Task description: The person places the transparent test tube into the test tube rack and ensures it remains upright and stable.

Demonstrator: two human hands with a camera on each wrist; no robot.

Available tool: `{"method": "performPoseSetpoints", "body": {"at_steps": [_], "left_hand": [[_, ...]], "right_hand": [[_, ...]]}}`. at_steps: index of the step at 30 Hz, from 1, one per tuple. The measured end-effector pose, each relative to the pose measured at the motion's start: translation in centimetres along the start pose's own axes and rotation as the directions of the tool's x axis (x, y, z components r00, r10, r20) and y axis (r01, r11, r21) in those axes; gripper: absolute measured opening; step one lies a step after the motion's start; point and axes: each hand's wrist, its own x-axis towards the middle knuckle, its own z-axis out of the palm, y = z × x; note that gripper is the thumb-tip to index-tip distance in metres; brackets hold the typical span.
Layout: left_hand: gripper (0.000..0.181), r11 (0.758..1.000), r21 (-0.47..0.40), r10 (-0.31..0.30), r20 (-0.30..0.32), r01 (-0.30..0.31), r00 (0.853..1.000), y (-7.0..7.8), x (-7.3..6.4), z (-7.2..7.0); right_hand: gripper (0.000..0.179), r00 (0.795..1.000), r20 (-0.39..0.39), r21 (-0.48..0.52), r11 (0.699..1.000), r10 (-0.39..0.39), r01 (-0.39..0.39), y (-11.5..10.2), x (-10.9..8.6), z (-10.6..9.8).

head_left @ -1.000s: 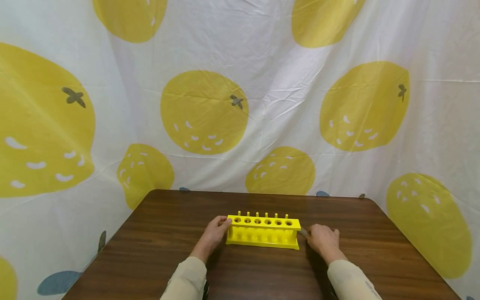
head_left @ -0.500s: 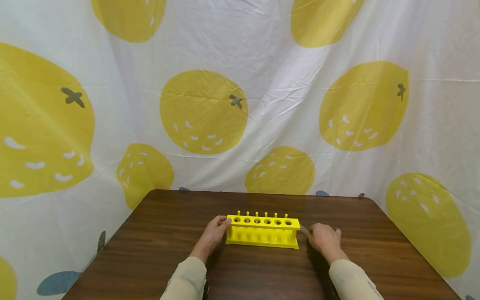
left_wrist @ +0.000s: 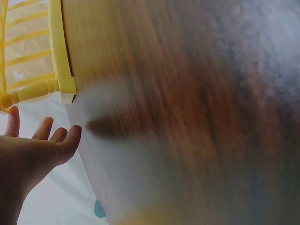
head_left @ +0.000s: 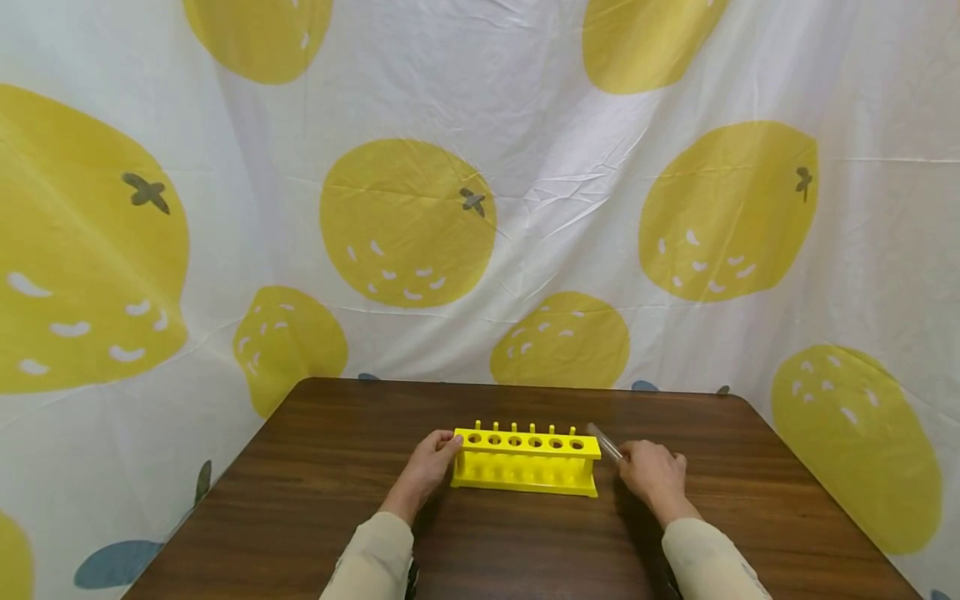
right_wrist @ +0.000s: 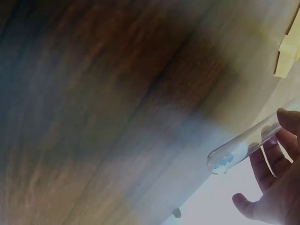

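Tube (right_wrist: 236, 151), clear, round-ended, in right fingers (right_wrist: 262, 172) beside glossy six-holed rack (head_left: 525, 453).

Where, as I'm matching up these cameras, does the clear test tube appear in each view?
Head: test tube, by the yellow rack's right end, held by the right hand.
Left wrist: not in it.
Right wrist: right side, slanting.
Shared landmark: the rack, top left in left wrist, top right in right wrist.
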Motion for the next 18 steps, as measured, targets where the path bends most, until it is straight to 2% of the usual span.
{"method": "performPoseSetpoints", "body": {"at_steps": [11, 18], "left_hand": [[0.044, 1.000, 0.004, -0.018, -0.009, 0.018, 1.000, 0.12, -0.01, 0.00], [0.045, 1.000, 0.013, -0.007, -0.005, 0.007, 1.000, 0.09, -0.12, -0.03]], "right_hand": [[0.026, 0.997, -0.082, 0.074, 0.997, 0.011, -0.005, -0.40, 0.14, 0.18], [0.027, 0.991, -0.123, 0.123, 0.992, 0.053, -0.037, -0.70, 0.00, 0.21]]}}
